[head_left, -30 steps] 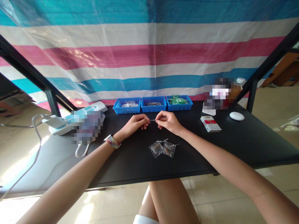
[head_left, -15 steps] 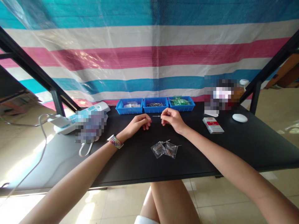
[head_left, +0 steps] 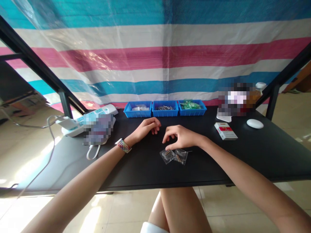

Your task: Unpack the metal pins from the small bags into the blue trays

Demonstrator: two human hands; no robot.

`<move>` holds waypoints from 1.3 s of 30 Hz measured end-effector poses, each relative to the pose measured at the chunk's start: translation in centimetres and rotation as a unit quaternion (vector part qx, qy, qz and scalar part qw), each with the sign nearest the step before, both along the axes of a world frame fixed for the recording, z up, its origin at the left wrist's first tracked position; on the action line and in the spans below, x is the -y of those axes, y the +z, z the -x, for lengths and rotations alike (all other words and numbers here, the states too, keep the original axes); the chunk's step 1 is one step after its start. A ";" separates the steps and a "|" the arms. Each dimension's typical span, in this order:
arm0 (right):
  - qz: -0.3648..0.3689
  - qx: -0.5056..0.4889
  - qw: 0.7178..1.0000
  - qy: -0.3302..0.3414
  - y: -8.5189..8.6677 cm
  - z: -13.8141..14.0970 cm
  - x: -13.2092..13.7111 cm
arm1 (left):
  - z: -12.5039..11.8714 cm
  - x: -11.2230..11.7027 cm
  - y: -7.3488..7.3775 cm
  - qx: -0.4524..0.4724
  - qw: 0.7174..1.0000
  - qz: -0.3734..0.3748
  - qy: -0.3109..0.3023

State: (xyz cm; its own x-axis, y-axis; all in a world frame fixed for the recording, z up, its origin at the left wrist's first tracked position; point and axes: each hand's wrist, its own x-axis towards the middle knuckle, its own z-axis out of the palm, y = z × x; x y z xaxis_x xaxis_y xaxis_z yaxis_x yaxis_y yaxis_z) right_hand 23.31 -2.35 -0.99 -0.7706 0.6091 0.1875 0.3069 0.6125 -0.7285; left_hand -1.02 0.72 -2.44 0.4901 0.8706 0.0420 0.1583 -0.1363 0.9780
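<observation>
My left hand [head_left: 148, 127] rests on the black table with its fingers curled in. Whatever it may hold is hidden. My right hand [head_left: 181, 137] hovers above two small clear plastic bags, thumb and fingers spread apart, with nothing visible between them. The left bag [head_left: 167, 156] and the right bag [head_left: 180, 157] lie side by side and hold short brownish pieces. A thin metal pin [head_left: 189, 151] sticks out beside the right bag. Behind the hands, the middle blue bin [head_left: 165, 113] contains many thin metal pins.
The left blue bin [head_left: 137, 113] holds clear bags, the right blue bin [head_left: 193, 112] green packets. A power strip [head_left: 104, 111] with a cable lies at left. At right are a cigarette box [head_left: 225, 131], a white oval object [head_left: 255, 124] and a bottle [head_left: 260, 86].
My right hand has moved toward me, over the bags, and opened. The thin metal pin that it pinched is no longer visible in it. My left hand stays curled.
</observation>
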 end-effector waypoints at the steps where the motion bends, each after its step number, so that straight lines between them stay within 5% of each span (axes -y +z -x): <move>1: -0.038 0.020 0.999 0.014 0.2 0.2 0.5 | 0.0 0.0 0.0 -0.001 1.000 -0.001 -0.001; 8: -0.076 0.016 0.997 0.018 -0.6 1.9 1.4 | -0.1 0.0 0.1 -0.004 1.000 -0.008 -0.001; 13: 0.042 -0.074 0.996 -0.021 -1.6 2.4 0.5 | 0.0 -0.3 -0.2 0.005 1.000 -0.008 -0.006; 19: 0.212 -0.268 0.923 -0.179 -2.4 2.6 -1.2 | 0.2 0.0 0.0 0.007 0.998 -0.003 -0.061; 26: 0.268 -0.335 0.884 -0.187 -2.0 2.3 -1.5 | -0.6 0.8 0.5 0.005 1.000 -0.010 -0.017; 34: 0.167 -0.307 0.914 -0.207 -2.4 2.0 -1.5 | -0.5 0.8 0.5 -0.050 0.997 -0.058 0.007; 39: -0.010 -0.264 0.938 -0.226 -2.1 1.9 -0.7 | -0.4 0.7 0.4 -0.032 0.999 -0.007 -0.012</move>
